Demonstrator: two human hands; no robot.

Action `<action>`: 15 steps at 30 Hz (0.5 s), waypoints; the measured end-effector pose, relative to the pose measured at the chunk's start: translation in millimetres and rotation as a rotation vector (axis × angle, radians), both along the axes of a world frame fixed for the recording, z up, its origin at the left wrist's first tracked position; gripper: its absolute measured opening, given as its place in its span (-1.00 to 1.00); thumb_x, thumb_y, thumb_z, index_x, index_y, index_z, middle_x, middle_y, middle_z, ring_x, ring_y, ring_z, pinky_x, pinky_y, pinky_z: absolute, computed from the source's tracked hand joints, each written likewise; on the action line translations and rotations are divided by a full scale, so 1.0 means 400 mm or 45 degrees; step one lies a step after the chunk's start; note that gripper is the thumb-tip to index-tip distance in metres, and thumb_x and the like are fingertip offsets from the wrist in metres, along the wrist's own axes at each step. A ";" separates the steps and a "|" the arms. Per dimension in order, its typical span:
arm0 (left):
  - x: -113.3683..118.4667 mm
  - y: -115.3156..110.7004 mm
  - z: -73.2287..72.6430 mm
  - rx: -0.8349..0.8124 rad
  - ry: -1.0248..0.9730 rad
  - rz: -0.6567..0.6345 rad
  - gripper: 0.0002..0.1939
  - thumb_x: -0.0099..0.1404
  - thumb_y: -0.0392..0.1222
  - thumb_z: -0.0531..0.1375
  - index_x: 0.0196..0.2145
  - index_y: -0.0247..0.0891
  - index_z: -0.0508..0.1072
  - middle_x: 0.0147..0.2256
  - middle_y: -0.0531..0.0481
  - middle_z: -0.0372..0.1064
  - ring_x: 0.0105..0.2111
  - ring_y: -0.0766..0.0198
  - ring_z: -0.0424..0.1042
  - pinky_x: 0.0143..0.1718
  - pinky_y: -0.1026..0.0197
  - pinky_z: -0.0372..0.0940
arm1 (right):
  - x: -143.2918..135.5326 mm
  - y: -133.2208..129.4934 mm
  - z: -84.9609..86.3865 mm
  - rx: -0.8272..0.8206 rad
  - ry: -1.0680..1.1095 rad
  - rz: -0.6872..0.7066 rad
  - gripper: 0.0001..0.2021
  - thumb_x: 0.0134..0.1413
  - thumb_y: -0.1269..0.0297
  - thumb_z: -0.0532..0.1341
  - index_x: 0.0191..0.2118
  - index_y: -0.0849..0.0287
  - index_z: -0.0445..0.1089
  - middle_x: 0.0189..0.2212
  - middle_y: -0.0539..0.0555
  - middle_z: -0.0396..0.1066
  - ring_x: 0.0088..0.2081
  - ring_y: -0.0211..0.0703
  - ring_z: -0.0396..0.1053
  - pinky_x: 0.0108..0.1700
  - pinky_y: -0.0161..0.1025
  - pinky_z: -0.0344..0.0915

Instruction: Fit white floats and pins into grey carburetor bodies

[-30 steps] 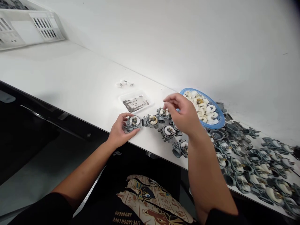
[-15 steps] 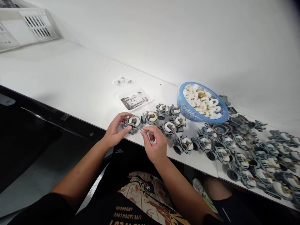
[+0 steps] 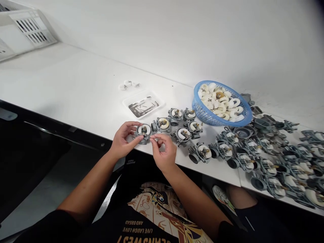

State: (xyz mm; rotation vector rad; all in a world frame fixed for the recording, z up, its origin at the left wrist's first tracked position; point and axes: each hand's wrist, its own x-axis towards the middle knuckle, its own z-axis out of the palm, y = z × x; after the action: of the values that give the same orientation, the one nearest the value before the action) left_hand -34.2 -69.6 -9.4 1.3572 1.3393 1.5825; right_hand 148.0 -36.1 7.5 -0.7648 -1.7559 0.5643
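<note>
My left hand is wrapped around a carburetor body at the table's front edge, thumb on the near side and fingers on the far side. A white float sits in the open bowl side, which faces up. My right hand pinches a thin metal pin between thumb and forefinger, its end at the near right side of that carburetor. Behind them, a white tray holds several similar thin pins. Another carburetor with a cream float stands just right of the held one.
A blue basket full of white floats stands at the back right. Several more carburetors with floats spread along the right side. Loose floats lie behind the tray. A white crate stands far left. Another person's leg shows below the table at right.
My right hand has moved slightly left, bringing the pin up against the carburetor. The left hand keeps its hold. The camera view has shifted a little.
</note>
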 end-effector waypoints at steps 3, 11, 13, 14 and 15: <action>0.007 -0.001 0.003 -0.016 -0.002 0.034 -0.56 0.21 -0.20 0.43 0.02 -0.14 0.43 0.06 -0.13 0.45 -0.07 0.20 0.45 -0.23 0.25 0.35 | -0.001 0.001 -0.003 0.009 -0.019 0.018 -0.82 0.28 0.46 0.25 -0.06 0.08 0.39 -0.27 0.01 0.55 -0.50 -0.33 0.28 -0.37 -0.32 0.36; 0.012 0.003 0.013 0.026 -0.024 0.056 -0.65 0.16 -0.21 0.44 -0.22 -0.21 0.35 -0.02 -0.16 0.49 -0.10 0.20 0.51 -0.34 0.30 0.34 | -0.003 -0.002 -0.019 -0.026 -0.027 -0.022 -0.85 0.32 0.43 0.19 -0.05 0.10 0.33 -0.24 0.03 0.51 -0.51 -0.36 0.27 -0.40 -0.35 0.33; 0.012 0.004 0.013 0.041 -0.028 0.060 -0.65 0.15 -0.21 0.45 -0.22 -0.22 0.35 -0.03 -0.16 0.49 -0.11 0.21 0.51 -0.34 0.31 0.34 | -0.006 -0.003 -0.024 -0.039 -0.029 -0.024 -0.87 0.33 0.41 0.18 -0.04 0.10 0.32 -0.23 0.03 0.51 -0.53 -0.36 0.26 -0.42 -0.35 0.32; 0.012 0.005 0.012 0.048 -0.028 0.064 -0.65 0.15 -0.21 0.45 -0.22 -0.22 0.35 -0.03 -0.17 0.49 -0.11 0.21 0.51 -0.35 0.31 0.35 | -0.007 -0.004 -0.026 -0.042 -0.024 -0.027 -0.87 0.33 0.40 0.18 -0.04 0.11 0.32 -0.24 0.03 0.51 -0.53 -0.36 0.26 -0.42 -0.35 0.32; 0.012 0.005 0.011 0.053 -0.027 0.066 -0.65 0.15 -0.22 0.45 -0.23 -0.22 0.35 -0.03 -0.17 0.49 -0.11 0.21 0.51 -0.35 0.31 0.35 | -0.008 -0.005 -0.027 -0.042 -0.018 -0.032 -0.86 0.33 0.40 0.18 -0.04 0.11 0.31 -0.24 0.03 0.51 -0.53 -0.36 0.26 -0.42 -0.35 0.32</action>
State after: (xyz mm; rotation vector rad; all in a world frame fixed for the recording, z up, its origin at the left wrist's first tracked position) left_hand -29.4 -67.7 -5.0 1.3371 1.3458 1.6634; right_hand 144.6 -38.0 -3.3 -0.8148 -1.7517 0.5733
